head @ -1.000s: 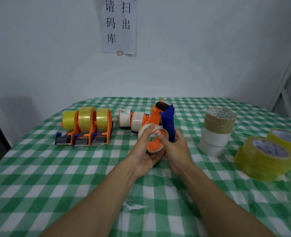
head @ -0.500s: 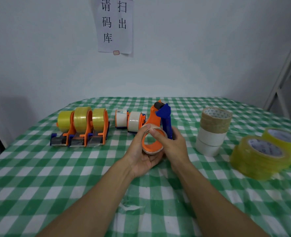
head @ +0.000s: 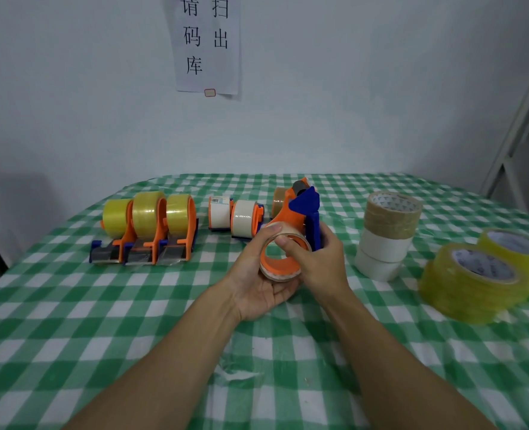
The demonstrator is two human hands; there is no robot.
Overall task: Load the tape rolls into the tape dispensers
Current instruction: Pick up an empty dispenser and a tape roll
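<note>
An orange tape dispenser with a blue handle is held above the table centre. A pale tape roll sits around its orange hub. My left hand cups the roll from below and the left, thumb on its top. My right hand grips the blue handle, its thumb pressing on the roll's rim. Three dispensers loaded with yellow tape stand at the left. Two dispensers with white tape stand behind my hands, and a brown roll shows behind the held dispenser.
A stack of one brown and two white rolls stands to the right. Stacks of yellow rolls lie at the far right. A green checked cloth covers the table. A paper sign hangs on the wall; a white ladder leans at right.
The view has shifted slightly. My hands and the dispenser stay at the table centre, with the roll turned a little on the hub.
</note>
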